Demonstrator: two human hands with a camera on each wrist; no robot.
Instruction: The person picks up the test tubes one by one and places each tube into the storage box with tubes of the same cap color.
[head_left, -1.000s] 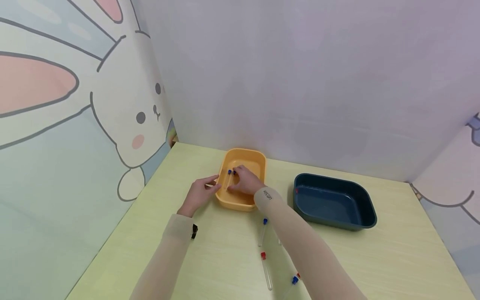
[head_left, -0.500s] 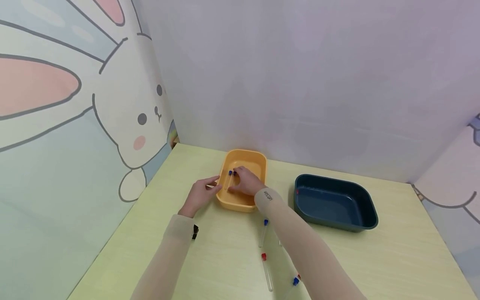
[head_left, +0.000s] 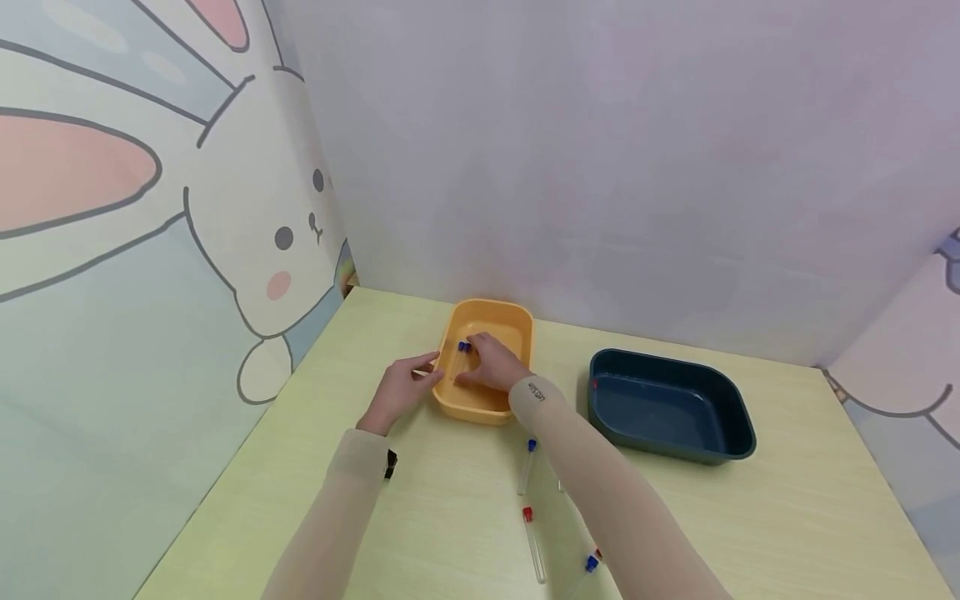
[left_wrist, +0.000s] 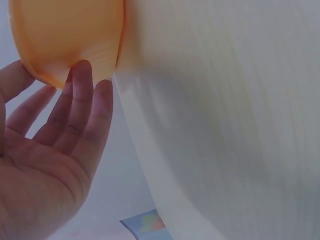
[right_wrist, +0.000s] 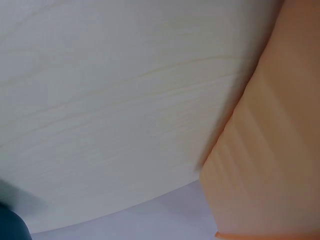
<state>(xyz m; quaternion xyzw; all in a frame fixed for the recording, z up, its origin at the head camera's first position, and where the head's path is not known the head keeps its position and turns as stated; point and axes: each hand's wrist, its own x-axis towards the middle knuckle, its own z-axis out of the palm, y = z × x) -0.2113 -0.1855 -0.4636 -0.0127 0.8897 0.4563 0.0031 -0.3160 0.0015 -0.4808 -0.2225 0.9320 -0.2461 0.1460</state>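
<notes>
Two blue-capped tubes (head_left: pixel 461 348) lie side by side in the orange tray (head_left: pixel 468 412), left of its centre, caps at the far end and touching or nearly so. Their long axes run from the caps back toward the person, leaning slightly left. The right hand (head_left: pixel 493 363) reaches in across the near right corner and is the nearer of the two. The tubes lie just left of its grip: the fingertips stand beside the caps, the thumb further down the tube bodies. Thumb and fingers bow apart in outline; whether they pinch the right-hand tube cannot be told.

The left hand (head_left: pixel 397 389) is at the tray's left rim. Its thumb and fingers stand apart, fingers loosely extended; the grip appears to steady the tray, in this inspector's judgement.

The left wrist view adds what the head view hides: the fingertips against the outer wall, the thumb across the rim. The tubes do not appear there. The right wrist view shows only desk (head_left: pixel 420 517), the orange outer wall and a corner of the dark blue tray (head_left: pixel 667 408), with neither hand nor tubes.
</notes>
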